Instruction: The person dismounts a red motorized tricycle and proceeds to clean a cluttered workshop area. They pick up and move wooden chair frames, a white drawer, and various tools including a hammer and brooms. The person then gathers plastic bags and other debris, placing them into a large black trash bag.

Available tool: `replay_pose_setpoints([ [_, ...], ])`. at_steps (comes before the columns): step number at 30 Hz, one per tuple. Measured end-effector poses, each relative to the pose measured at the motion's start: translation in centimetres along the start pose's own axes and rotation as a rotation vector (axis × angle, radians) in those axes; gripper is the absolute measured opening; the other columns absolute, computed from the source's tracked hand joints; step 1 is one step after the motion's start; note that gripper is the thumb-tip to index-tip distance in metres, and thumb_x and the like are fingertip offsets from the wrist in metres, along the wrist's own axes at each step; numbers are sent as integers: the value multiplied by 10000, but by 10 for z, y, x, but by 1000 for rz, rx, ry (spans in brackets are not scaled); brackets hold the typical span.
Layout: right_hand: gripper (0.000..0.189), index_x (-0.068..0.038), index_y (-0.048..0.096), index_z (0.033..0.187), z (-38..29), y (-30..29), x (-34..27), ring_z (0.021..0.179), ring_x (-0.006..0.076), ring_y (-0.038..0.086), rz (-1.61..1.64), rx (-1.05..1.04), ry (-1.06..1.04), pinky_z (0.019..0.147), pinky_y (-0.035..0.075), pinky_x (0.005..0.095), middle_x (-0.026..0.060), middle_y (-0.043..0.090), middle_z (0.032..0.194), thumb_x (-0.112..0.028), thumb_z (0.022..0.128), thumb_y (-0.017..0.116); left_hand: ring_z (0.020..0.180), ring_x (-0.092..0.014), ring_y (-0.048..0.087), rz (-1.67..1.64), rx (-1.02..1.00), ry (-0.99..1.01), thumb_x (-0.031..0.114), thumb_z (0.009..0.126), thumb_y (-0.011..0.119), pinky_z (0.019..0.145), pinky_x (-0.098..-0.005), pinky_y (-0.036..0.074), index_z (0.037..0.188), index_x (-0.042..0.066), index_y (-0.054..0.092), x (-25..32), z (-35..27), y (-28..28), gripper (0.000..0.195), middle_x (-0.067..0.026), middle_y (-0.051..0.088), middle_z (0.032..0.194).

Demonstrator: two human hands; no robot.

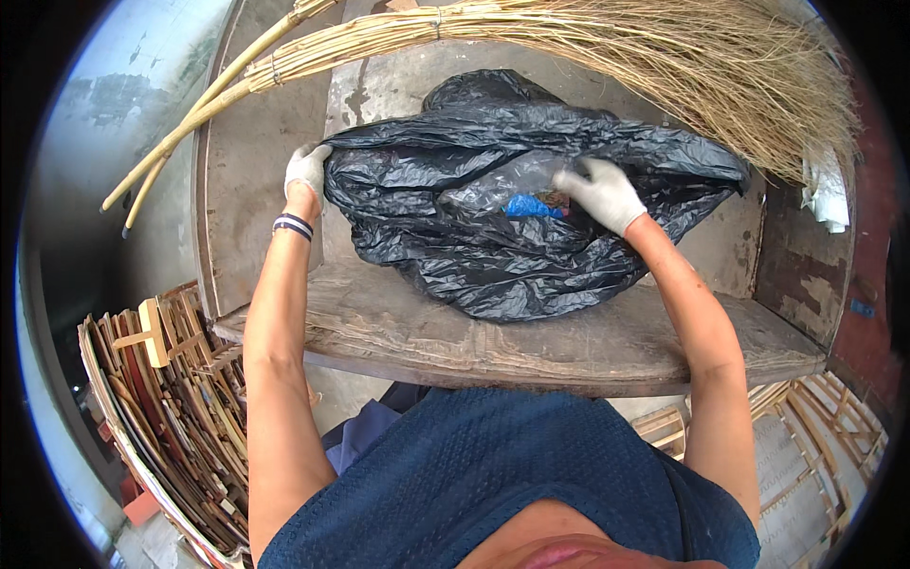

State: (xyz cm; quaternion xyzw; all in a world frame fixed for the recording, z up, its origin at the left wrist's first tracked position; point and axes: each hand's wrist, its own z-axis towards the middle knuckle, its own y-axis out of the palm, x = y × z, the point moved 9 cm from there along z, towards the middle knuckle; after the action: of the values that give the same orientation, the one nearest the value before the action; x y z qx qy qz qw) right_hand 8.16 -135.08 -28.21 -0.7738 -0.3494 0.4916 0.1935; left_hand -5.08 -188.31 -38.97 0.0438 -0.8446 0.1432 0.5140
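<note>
A large black plastic bag (512, 263) lies with its mouth spread wide on a worn wooden surface. My left hand (307, 171), in a white glove, grips the left end of the bag's rim. Over the opening is my right hand (601, 192), also gloved, its fingertips blurred beside crumpled transparent plastic (490, 185). Whether those fingers hold any of the plastic cannot be made out. A blue crumpled piece (532, 206), probably plastic, shows inside the bag just left of my right hand. The bag's deeper contents are hidden.
Twig brooms (441, 25) with bamboo handles lie across the far side. The wooden tabletop (441, 334) has a peeling front edge and a raised panel (803, 256) at right. Stacked wood strips (170, 419) stand low left; wooden frames (810, 434) sit low right.
</note>
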Motion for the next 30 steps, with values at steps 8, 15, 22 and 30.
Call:
replay_pose_setpoints([
  [8,584,13,681,1403,26,-32,34,1107,201,704,716,269,40,945,565,335,130,739,1302,-446,1042,703,1310,-416,623,931,-243,1287,196,862,804,1161,-521,475,1302,91,733,160,-214,161,458,-179,708,1336],
  [15,578,-24,649,1428,-48,42,-16,1284,410,660,-222,-217,-267,1124,518,430,263,679,1377,-387,979,688,1476,-451,475,1299,-296,968,386,778,887,1240,-532,398,1468,116,656,106,-161,252,776,-167,613,1520],
  [22,532,-28,662,1382,-144,88,-7,1251,422,655,-336,-559,-268,1098,514,493,249,703,1281,-348,959,692,1239,-355,673,1111,-436,932,326,917,722,1103,-447,520,1083,59,824,68,-115,245,331,-146,756,1267],
  [30,573,-36,689,1351,-129,63,-12,1207,427,685,-346,-554,-201,1058,540,487,256,717,1258,-415,921,708,1197,-376,695,1128,-488,859,430,925,743,1090,-439,530,1126,31,815,81,-133,253,452,-191,759,1250],
])
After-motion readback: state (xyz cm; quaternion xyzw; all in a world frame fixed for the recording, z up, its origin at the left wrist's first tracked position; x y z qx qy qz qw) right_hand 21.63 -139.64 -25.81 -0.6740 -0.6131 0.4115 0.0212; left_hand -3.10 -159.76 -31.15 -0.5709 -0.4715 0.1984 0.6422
